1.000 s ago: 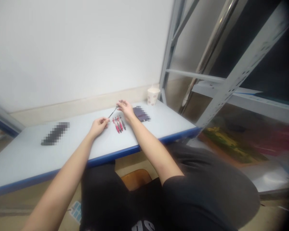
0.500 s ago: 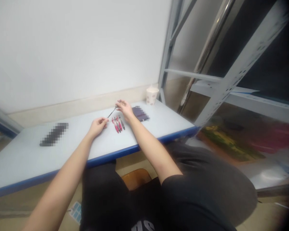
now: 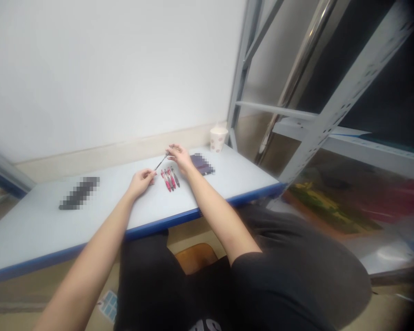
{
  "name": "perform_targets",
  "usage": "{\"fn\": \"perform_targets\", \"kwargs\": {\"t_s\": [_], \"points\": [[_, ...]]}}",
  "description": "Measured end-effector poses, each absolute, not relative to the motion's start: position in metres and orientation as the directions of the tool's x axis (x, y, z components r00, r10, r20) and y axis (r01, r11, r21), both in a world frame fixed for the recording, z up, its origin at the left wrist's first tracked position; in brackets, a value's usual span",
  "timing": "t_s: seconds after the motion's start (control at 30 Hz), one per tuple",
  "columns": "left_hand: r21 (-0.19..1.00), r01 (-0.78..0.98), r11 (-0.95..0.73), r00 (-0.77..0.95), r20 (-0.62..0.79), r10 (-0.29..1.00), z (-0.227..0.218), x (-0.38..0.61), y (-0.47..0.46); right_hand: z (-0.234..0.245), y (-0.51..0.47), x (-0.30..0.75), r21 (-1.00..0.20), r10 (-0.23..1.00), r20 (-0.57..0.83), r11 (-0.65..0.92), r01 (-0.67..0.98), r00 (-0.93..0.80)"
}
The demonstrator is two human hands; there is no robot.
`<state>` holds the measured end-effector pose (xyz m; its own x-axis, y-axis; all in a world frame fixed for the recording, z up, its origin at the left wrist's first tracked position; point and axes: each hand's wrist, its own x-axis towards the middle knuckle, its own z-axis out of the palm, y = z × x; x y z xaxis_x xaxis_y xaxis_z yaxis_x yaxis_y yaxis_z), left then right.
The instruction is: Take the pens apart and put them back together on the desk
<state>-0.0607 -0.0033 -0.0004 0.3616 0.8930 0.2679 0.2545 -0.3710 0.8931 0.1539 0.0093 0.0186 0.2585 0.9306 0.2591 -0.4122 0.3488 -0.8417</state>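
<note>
I hold a thin dark pen (image 3: pixel 161 161) by both ends above a pale table (image 3: pixel 37 225) with a blue front edge. My left hand (image 3: pixel 142 180) pinches its near end, fingers closed. My right hand (image 3: pixel 180 156) pinches the far end, fingers also closed. Just below the held pen, three pink and dark pens (image 3: pixel 170 178) lie side by side on the tabletop between my hands.
A paper cup (image 3: pixel 218 138) stands at the table's back right corner. A dark flat object (image 3: pixel 202 163) lies right of my right hand, another dark object (image 3: pixel 79 193) far left. A grey metal shelf rack (image 3: pixel 317 119) rises to the right. A white wall backs the table.
</note>
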Motion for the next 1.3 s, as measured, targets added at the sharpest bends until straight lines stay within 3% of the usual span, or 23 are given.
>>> {"fn": "perform_targets", "kwargs": {"t_s": [1.3], "points": [[0.891,0.229,-0.392,0.371,0.293,0.881,-0.005,-0.061,-0.001,0.022,-0.001,0.152,-0.808,0.954,0.241,0.299,-0.507,0.179]]}}
